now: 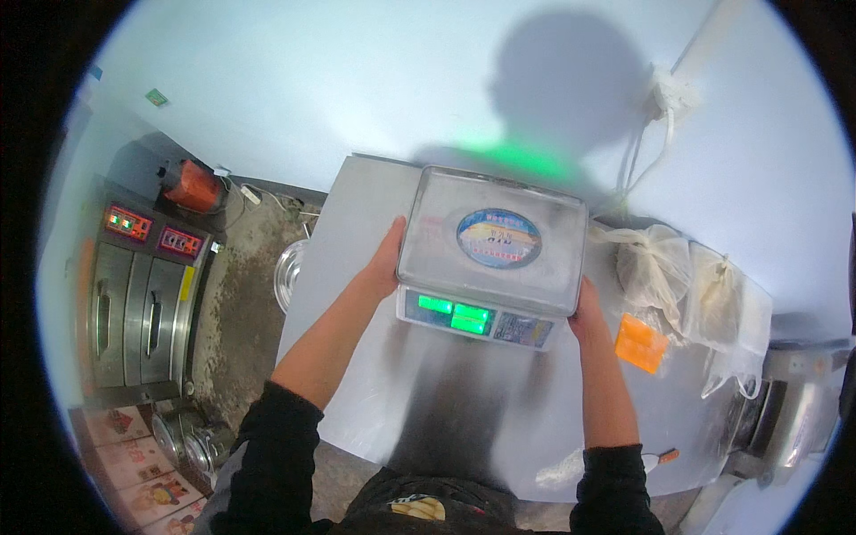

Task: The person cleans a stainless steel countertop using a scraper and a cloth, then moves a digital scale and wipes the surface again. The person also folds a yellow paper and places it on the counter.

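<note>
An electronic weighing scale [428,234] with a flat metal pan is in front of me over the steel table [361,374]. Its front panel shows lit green displays [461,314]. My left hand [388,261] grips the scale's left side, and my right hand [586,309] grips its right side. Most of the fingers are hidden behind or under the scale. An oval sticker with writing lies in the middle of the pan. Whether the scale's feet touch the tabletop cannot be seen.
Tied plastic bags [652,267] and an orange scraper-like sheet [640,343] lie at the right. White powder [560,470] and a wooden-handled tool [667,456] are near the front edge. A steel oven [137,314] stands left, with metal pots [200,447] and cartons [134,461] nearby.
</note>
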`<state>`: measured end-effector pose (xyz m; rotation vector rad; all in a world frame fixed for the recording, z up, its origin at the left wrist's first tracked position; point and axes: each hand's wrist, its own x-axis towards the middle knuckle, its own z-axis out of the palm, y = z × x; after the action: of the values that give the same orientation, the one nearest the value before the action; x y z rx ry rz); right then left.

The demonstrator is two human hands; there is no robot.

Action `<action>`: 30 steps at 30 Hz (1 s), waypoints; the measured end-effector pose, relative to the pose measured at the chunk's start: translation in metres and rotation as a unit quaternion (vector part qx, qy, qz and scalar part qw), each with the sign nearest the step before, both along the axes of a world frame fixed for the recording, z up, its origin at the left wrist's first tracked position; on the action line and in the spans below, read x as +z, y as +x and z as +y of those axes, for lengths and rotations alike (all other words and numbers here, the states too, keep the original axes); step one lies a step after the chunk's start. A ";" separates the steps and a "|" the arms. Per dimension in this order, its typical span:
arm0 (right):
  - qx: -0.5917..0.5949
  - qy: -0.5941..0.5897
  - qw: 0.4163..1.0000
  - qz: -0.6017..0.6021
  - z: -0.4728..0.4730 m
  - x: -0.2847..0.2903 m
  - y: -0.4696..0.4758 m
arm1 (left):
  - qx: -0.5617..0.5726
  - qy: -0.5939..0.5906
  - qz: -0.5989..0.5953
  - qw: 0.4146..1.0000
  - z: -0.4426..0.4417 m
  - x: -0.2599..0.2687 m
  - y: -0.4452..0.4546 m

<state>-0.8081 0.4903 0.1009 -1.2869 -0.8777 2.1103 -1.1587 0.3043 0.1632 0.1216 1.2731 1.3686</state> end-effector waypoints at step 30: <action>0.007 -0.097 0.995 -0.011 -0.331 -0.032 0.149 | 0.029 -0.007 -0.059 0.998 -0.320 -0.071 0.145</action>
<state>-0.6593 0.1597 0.0684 -1.4053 -0.7059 2.2407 -1.0134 -0.0158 0.0920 -0.0059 1.1940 1.3958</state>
